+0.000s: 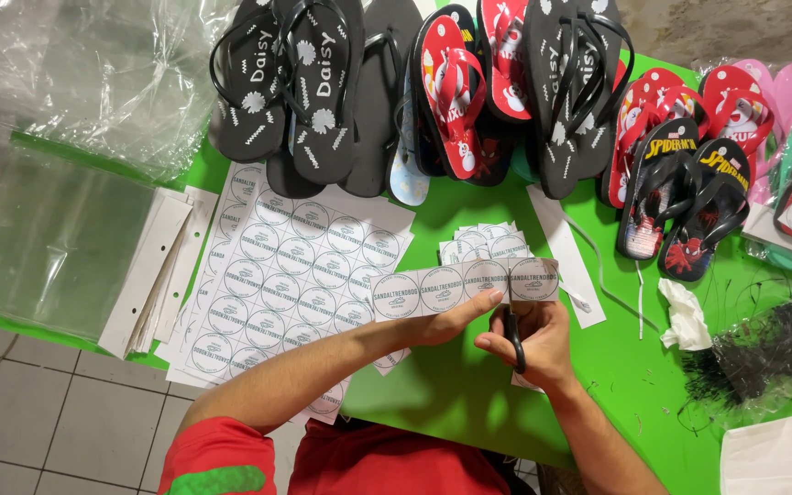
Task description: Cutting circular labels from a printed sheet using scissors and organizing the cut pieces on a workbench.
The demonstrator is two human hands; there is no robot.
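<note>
- Label strip: a white paper row of round printed labels, held level over the green table, just above both hands.
- Left hand pinches the strip from below, grip closed on it.
- Right hand works black scissors, blades at the strip's right end, before the last label.
- Cut squares already piled behind; several labels left on the strip.
- Full label sheets wait uncut at left; flip-flops line the far edge.

A white strip of round labels is pinched in the left hand; sheets of like labels lie left of it, cut squares just beyond, clear bags far left
</note>
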